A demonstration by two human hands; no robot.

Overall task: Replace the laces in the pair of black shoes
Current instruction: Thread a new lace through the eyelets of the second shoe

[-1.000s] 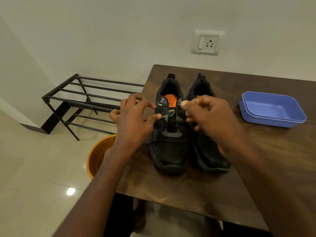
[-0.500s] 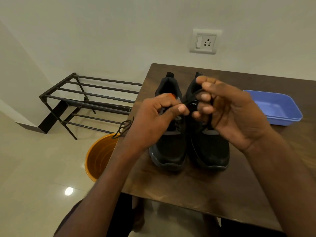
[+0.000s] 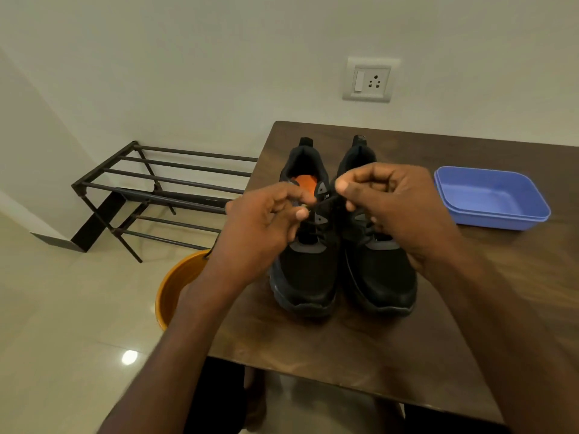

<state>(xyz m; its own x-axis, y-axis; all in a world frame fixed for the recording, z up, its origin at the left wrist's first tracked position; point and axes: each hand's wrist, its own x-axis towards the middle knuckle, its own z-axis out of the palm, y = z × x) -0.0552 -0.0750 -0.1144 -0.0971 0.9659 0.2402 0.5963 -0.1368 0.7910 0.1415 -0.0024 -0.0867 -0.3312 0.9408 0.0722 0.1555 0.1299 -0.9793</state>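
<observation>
Pale walls and a glossy tiled floor are surrounding a dark wooden counter (image 3: 313,346), with a wall socket (image 3: 370,79) sitting above its far edge. Two black shoes (image 3: 341,245) are standing side by side on the counter, toes pointing toward the person, probably so the eyelets are facing up and within easy reach of both hands. The left shoe (image 3: 305,274) is showing an orange insole (image 3: 305,183) through its open collar.

Both hands are hovering over the tongue area of the left shoe. The left hand (image 3: 260,233) is curling its fingers (image 3: 300,213) and pinching a thin black lace (image 3: 327,200) at the tip. The right hand (image 3: 391,208) is also curled, its thumb and forefinger nipping the same lace just beside the upper eyelets, so the strand is stretching short and taut between them. That two-handed pinch looks suited to steering the lace end through an eyelet; whether it is going in or coming out I cannot tell. A dark strand is also trailing down behind the left wrist.

An orange bucket (image 3: 175,286) is sitting on the floor just beside the counter's left edge. Stacked blue trays (image 3: 492,198) are resting to the right of the shoes, and a black metal rack (image 3: 150,195) is standing against the wall.
</observation>
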